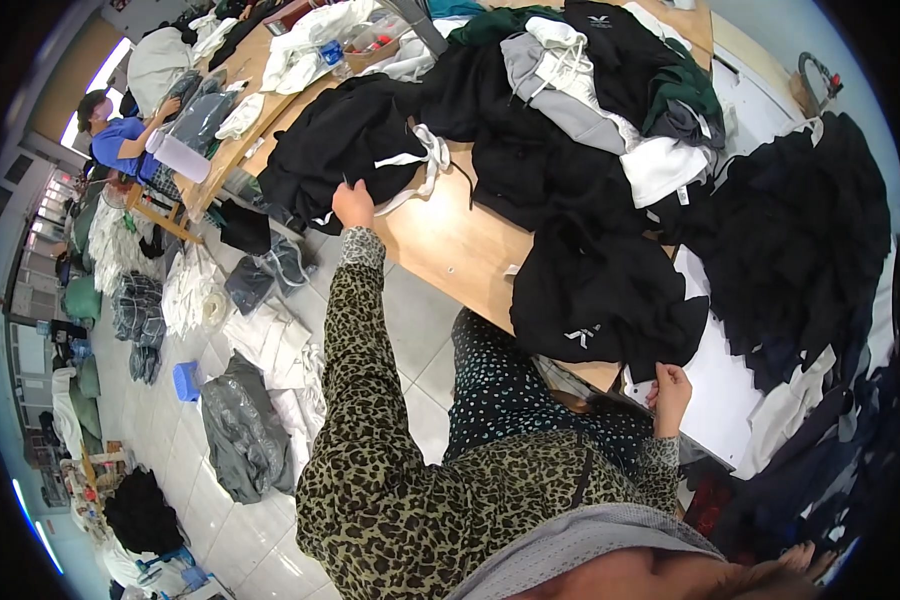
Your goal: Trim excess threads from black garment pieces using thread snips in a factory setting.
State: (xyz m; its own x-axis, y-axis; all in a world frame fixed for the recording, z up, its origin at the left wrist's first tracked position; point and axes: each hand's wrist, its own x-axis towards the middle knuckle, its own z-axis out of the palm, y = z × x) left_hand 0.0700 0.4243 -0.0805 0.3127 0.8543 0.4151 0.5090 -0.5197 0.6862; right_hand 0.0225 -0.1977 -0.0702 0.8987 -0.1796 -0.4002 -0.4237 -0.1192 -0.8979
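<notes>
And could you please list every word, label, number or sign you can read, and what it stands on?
Nothing here reads clearly enough to quote.
Lower black garment, near the right hand: white emblem, any lettering too small.
Upper black garment: white emblem, marks beneath too small.
Small tag by the white cloth: too small to read.

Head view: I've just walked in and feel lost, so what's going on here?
A person in a leopard-print top is at a wooden table heaped with clothes, mostly black. The left hand is at a black garment beside white ties; the right hand is at the edge of an emblem-marked garment. Whether either grips is unclear. A co-worker in blue is farther left.
</notes>
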